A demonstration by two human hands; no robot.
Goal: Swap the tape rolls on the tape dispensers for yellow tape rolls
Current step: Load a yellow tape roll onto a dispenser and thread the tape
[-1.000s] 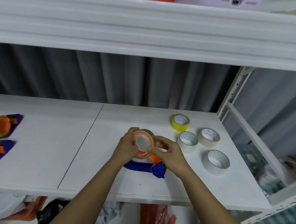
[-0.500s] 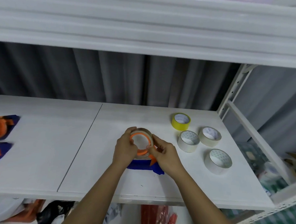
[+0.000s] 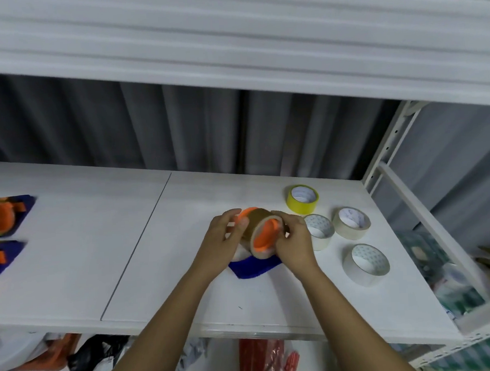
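Note:
A blue tape dispenser [image 3: 253, 265] with an orange spool [image 3: 265, 234] is held just above the white shelf [image 3: 145, 261]. A brown tape roll [image 3: 257, 220] sits on the spool. My left hand [image 3: 224, 240] grips the roll and spool from the left. My right hand [image 3: 293, 239] holds the roll's right edge. A yellow tape roll [image 3: 302, 199] lies flat on the shelf behind my right hand. At the far left edge lie two more blue dispensers, the upper dispenser [image 3: 5, 216] carrying yellow tape, the lower dispenser [image 3: 0, 259] only partly in view.
Three pale tape rolls lie to the right: one roll [image 3: 320, 231] beside my right hand, another roll [image 3: 352, 222] further right, a third roll [image 3: 365, 264] nearer the front. An upper shelf [image 3: 230, 44] overhangs. A white rack post [image 3: 389, 149] stands at the right.
The dispenser has been turned so the spool's orange face points toward me and to the right. Both hands stayed on it and shifted slightly right.

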